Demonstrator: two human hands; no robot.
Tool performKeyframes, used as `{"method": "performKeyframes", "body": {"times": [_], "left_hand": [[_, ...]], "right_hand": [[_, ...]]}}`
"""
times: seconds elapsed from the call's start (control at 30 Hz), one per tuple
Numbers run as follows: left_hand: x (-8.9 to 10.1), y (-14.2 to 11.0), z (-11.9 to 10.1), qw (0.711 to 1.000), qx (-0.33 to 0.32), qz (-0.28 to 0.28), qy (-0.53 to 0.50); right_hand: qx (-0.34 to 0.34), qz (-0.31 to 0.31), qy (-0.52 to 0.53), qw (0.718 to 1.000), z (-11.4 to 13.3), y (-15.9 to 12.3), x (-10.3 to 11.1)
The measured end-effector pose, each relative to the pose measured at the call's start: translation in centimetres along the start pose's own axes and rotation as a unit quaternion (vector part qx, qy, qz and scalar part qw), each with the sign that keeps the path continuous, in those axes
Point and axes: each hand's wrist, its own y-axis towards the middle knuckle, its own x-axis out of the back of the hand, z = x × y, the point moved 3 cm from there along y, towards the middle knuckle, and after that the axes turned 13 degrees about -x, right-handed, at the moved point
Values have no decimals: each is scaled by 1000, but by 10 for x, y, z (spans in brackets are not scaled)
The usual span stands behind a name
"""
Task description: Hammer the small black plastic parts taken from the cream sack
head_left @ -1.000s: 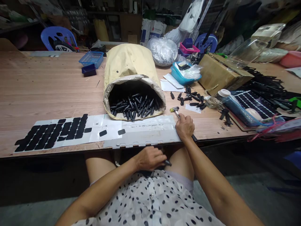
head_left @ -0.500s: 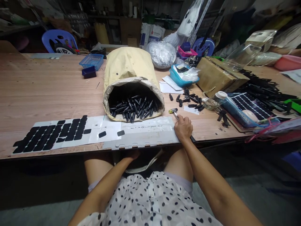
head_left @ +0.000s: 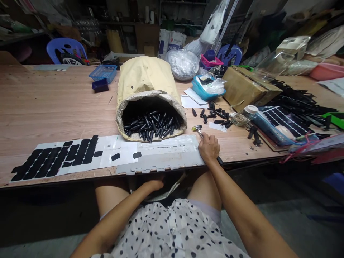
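Note:
My right hand [head_left: 209, 147] is closed around the handle of a small hammer [head_left: 197, 128], resting at the table's front edge with the yellowish-tipped head pointing away from me. Below the table edge is my left hand [head_left: 157, 184]; its fingers are hidden, so I cannot see what they do. A pale bag rim [head_left: 172, 190] shows between my legs beside it. In front of me a cream sack [head_left: 146, 73] lies on its side, its mouth towards me, holding many black tapered parts [head_left: 152, 125]. A grey board [head_left: 161, 157] lies along the edge, left of the hammer.
White sheets with black rounded stickers [head_left: 49, 161] lie at the left. Loose black parts [head_left: 212, 114] are scattered right of the sack. Further right are a cardboard box [head_left: 248, 86] and a blue basket [head_left: 271, 125]. Behind stand a light-blue tub [head_left: 206, 93] and a blue tray [head_left: 103, 72].
My left hand has shifted slightly right and down under the table edge. My right hand stays on the hammer. The whole view has tilted a little.

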Motion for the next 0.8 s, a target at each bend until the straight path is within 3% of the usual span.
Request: {"method": "performKeyframes", "body": {"times": [0.07,0.13,0.2,0.27,0.33,0.4,0.43,0.6,0.8], "left_hand": [[17,-5,-29,994,-28,102,-15],[45,-5,-63,966,-103,229,-55],[85,6,-88,949,-139,258,-117],[128,30,-95,973,-104,169,-114],[165,56,-88,1000,-10,9,-22],[187,76,-76,986,80,-121,85],[192,85,-71,974,111,-154,125],[188,110,-54,957,157,-143,198],[186,104,-51,954,139,-184,191]], "right_hand": [[2,-2,4,1000,0,0,0],[4,-1,6,1000,0,0,0],[1,4,6,1000,0,0,1],[-3,11,1,1000,1,0,2],[-5,16,-3,1000,2,0,3],[-3,19,-5,1000,3,0,3],[-3,19,-5,1000,3,0,4],[2,18,-3,1000,4,0,4],[1,16,2,1000,4,0,2]]}}
